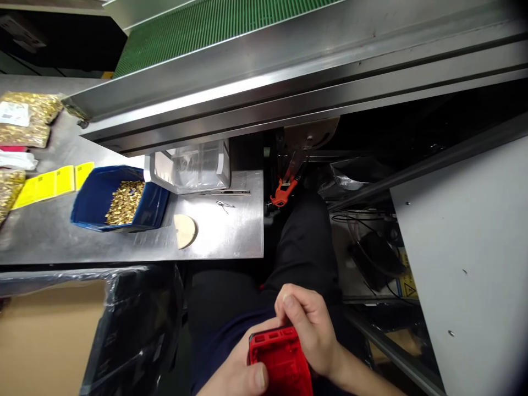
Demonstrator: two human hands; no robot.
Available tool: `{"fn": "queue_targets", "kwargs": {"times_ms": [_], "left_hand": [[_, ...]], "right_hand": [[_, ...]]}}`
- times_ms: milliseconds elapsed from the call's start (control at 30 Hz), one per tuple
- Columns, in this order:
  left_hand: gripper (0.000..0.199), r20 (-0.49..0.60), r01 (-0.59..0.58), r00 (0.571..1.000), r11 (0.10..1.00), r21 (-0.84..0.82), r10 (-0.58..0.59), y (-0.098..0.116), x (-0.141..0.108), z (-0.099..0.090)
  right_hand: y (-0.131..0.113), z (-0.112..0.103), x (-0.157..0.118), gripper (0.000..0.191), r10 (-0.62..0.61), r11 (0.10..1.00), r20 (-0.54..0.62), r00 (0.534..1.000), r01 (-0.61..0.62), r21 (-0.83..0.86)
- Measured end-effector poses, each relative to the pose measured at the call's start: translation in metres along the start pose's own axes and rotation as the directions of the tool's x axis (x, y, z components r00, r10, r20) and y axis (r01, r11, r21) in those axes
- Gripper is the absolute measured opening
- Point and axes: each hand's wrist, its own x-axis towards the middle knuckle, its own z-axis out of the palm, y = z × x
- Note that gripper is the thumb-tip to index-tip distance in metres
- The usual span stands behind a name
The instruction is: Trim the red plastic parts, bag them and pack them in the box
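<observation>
Low in the head view, above my lap, my left hand (247, 366) grips a red plastic housing (284, 360). Its open, hollow side faces up, and small rectangular slots line its far rim. My left thumb presses on the near left wall of the housing. Against the far right edge of the housing is my right hand (307, 324), its fingers curled together in a pinch. Whatever those fingers hold, if anything, is hidden.
A blue bin (115, 201) of small brass pieces (126, 202) stands on the metal table (231, 231), beside a clear plastic bin (198, 165) and a wooden disc (185, 231). An orange-handled tool (284, 192) hangs below the green conveyor (223, 27). A white panel (466, 247) borders the right.
</observation>
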Motion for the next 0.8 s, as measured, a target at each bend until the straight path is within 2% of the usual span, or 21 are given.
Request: {"fn": "queue_targets", "kwargs": {"times_ms": [100,167,233,300,367,433,467,500,567,633,667,700,733,800], "left_hand": [[0.073,0.023,-0.063,0.998,0.991,0.115,0.060,0.000,0.002,0.004],[0.070,0.039,-0.071,0.997,0.989,0.133,0.066,0.002,0.004,0.007],[0.068,0.053,-0.075,0.996,0.986,0.150,0.068,0.003,0.006,0.008],[0.068,0.065,-0.066,0.996,0.986,0.150,0.057,0.004,0.006,0.008],[0.068,0.063,-0.043,0.997,0.992,0.123,0.036,0.003,0.005,0.007],[0.070,0.052,-0.031,0.998,0.995,0.097,0.026,0.002,0.004,0.007],[0.071,0.048,-0.029,0.999,0.995,0.092,0.025,0.002,0.004,0.007],[0.073,0.046,-0.029,0.999,0.995,0.096,0.025,0.003,0.004,0.007],[0.075,0.057,-0.022,0.998,0.992,0.125,0.015,0.004,0.005,0.007],[0.075,0.079,-0.013,0.997,0.988,0.155,0.001,0.005,0.006,0.006],[0.075,0.086,-0.011,0.996,0.987,0.161,-0.003,0.005,0.006,0.005],[0.075,0.086,-0.013,0.996,0.987,0.159,-0.001,0.004,0.006,0.004],[0.076,0.078,-0.017,0.997,0.989,0.148,0.006,0.002,0.005,0.004],[0.076,0.046,-0.039,0.998,0.993,0.108,0.034,-0.003,0.004,0.002]], "right_hand": [[0.003,0.000,-0.002,0.046,0.019,1.000,-0.110,0.994,-0.019,0.006],[0.001,0.000,-0.002,0.044,-0.002,1.000,-0.055,0.999,0.003,0.014],[-0.001,-0.001,-0.001,0.042,-0.045,0.999,0.059,0.997,0.043,0.026],[0.000,-0.002,-0.002,0.043,-0.057,0.998,0.081,0.995,0.055,0.029],[0.004,-0.001,-0.003,0.047,-0.022,0.999,-0.064,0.998,0.024,0.030],[0.009,-0.001,-0.004,0.049,0.024,0.999,-0.244,0.970,-0.018,0.029],[0.010,-0.002,-0.004,0.049,0.031,0.999,-0.276,0.961,-0.024,0.026],[0.010,-0.002,-0.004,0.049,0.021,1.000,-0.258,0.966,-0.017,0.018],[0.009,-0.003,-0.003,0.046,-0.021,1.000,-0.102,0.995,0.023,0.014],[0.008,-0.006,-0.002,0.044,-0.067,0.998,0.039,0.997,0.067,0.020],[0.009,-0.007,-0.002,0.045,-0.088,0.996,0.037,0.995,0.088,0.012],[0.012,-0.010,-0.001,0.047,-0.106,0.994,-0.030,0.994,0.106,0.003],[0.015,-0.014,0.000,0.050,-0.113,0.994,-0.144,0.983,0.113,-0.004],[0.020,-0.023,0.003,0.056,-0.096,0.995,-0.376,0.922,0.102,-0.003]]}}
